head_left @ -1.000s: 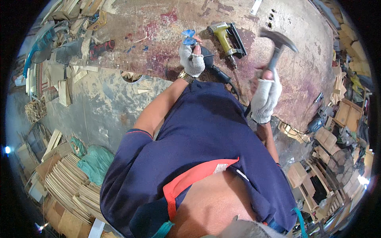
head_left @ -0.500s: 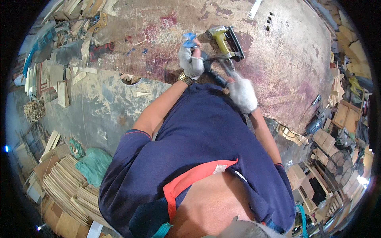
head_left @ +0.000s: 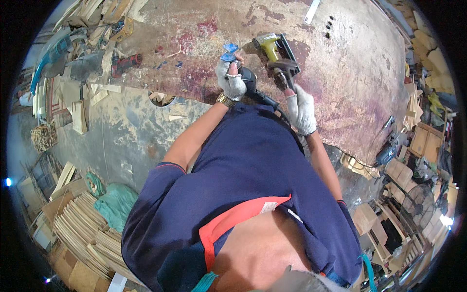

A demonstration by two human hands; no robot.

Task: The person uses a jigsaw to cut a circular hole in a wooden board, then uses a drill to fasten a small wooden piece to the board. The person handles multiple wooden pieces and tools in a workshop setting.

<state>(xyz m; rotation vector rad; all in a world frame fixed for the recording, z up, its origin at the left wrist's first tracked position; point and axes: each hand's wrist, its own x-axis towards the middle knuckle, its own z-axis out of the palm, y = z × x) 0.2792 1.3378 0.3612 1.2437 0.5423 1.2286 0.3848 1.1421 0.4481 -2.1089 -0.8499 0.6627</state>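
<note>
My left hand, in a white fingerless-tipped glove, is closed around a small blue piece that sticks out past the fingertips; its exact kind is unclear. Right beside that palm is a black corded power tool, its rounded head partly behind the hand; whether the hand also grips it cannot be made out. My right hand, gloved too, is closed on the handle of a hammer-like tool with a dark head. That head overlaps a yellow-green nail gun lying on the worn tabletop.
A red and black cordless tool lies at the left, by wood scraps and a blue saw-like tool. At the table's right edge sits a blue-black power tool. Stacked wood strips and a fan stand lower down.
My right hand has moved slightly right, and the hammer-like tool now points more upright, its head over the nail gun. My left hand has shifted a little left and turned the blue piece.
</note>
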